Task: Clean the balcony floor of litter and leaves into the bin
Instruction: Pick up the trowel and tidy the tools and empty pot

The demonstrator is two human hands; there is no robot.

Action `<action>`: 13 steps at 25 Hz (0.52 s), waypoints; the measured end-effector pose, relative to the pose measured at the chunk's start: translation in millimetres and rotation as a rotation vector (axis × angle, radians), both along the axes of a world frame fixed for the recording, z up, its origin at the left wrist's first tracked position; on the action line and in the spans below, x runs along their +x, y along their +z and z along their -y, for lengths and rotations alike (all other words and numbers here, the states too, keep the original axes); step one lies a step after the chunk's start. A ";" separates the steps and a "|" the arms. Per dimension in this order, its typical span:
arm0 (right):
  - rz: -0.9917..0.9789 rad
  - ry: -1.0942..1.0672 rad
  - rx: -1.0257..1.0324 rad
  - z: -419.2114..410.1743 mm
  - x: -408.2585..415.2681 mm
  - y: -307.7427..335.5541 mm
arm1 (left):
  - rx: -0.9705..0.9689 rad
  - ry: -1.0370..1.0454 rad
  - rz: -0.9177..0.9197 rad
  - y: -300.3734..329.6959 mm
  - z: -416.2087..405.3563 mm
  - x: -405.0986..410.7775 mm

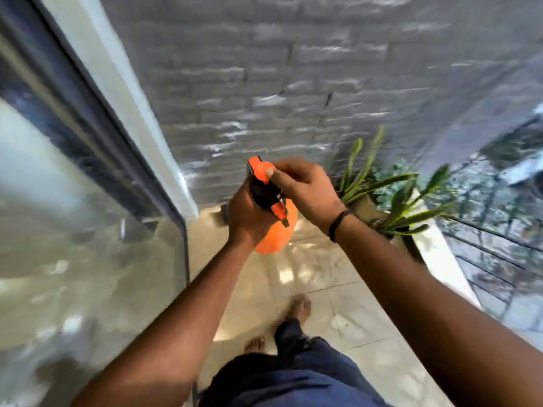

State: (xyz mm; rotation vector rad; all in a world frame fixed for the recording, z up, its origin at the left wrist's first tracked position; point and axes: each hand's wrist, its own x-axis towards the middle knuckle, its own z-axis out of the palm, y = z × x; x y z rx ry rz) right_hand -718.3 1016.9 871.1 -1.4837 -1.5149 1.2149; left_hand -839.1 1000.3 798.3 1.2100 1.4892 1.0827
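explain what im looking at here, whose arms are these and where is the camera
There is no machine here. The one picture comes from a wide-angle camera worn on a person's head, looking forward and down, so the two arms reaching into view are the wearer's own.

The left hand grips the black neck of a round orange plastic spray bottle held up in the air. The right hand, with a dark band on its wrist, pinches the orange cap on top.

Below are the person's bare feet on a pale tiled balcony floor. A grey brick wall stands ahead, a glass door on the left, and long-leaved green potted plants by a railing on the right. The picture is motion-blurred.
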 end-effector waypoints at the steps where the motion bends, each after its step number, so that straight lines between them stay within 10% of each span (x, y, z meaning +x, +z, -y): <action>1: 0.053 -0.043 0.053 15.3 14.2 14.2 | 0.071 -0.060 0.002 13.6 -0.4 14.0; 13: 0.374 -0.723 0.324 220.8 212.7 124.7 | 0.316 -0.907 0.095 115.3 109.2 234.6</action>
